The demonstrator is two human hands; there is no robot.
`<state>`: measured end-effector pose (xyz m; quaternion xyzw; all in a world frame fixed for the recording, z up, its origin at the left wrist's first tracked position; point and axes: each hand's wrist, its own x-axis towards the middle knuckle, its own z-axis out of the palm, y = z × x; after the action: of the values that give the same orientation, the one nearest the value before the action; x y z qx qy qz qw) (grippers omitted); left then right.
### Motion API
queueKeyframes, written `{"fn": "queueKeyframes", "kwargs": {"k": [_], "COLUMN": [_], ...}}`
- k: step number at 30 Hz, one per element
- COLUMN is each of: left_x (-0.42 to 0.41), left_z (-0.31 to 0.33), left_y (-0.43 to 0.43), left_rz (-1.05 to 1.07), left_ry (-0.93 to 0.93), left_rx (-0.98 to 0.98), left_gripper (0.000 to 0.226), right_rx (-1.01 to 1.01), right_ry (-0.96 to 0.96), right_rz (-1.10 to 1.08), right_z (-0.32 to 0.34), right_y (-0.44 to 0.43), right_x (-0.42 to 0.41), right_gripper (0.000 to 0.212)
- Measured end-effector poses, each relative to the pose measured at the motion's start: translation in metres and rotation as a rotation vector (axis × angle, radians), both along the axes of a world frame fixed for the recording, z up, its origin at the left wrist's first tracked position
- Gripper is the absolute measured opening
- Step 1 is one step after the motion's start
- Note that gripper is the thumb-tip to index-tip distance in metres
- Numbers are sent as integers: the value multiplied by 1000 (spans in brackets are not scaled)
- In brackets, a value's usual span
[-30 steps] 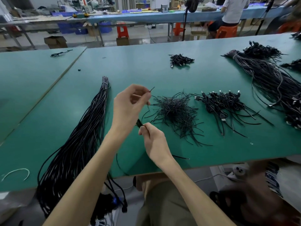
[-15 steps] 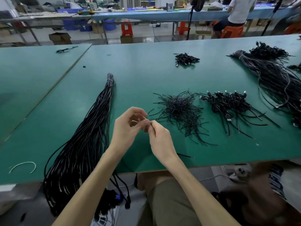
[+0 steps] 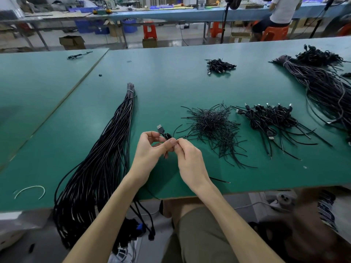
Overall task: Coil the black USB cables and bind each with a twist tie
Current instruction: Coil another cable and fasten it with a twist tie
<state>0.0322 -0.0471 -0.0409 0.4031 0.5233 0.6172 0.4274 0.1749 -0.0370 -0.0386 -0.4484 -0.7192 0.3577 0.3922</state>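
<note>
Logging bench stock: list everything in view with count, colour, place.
Green table top: one, green, beneath all.
Long bundle of straight black cables: one, black, left.
Loose pile of black twist ties: one, black, centre.
Heap of coiled black cables: one, black, right of centre.
Smaller heap of coiled cables: one, black, far centre.
Tangled cable bundle: one, black, far right.
Curved white wire piece: one, white, near left.
Coiled black USB cable: one, black, between the hands.
Left hand: one, gripping that cable.
Right hand: one, fingers pinching a black twist tie there.

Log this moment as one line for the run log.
step: binding | left hand: holds USB cable | right hand: pinches twist tie | tie pile: right of hands
</note>
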Motion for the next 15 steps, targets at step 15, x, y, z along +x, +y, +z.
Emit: {"fn": "queueKeyframes", "kwargs": {"k": [15], "left_x": [-1], "left_z": [0], "left_y": [-4], "left_rz": [-117], "left_ry": [50], "left_rx": [57], "left_gripper": [12], "right_rx": [-4], "right_ry": [-26], "right_rz": [45], "right_z": [-2], "right_y": [0], "right_x": [1], "right_gripper": [29]}}
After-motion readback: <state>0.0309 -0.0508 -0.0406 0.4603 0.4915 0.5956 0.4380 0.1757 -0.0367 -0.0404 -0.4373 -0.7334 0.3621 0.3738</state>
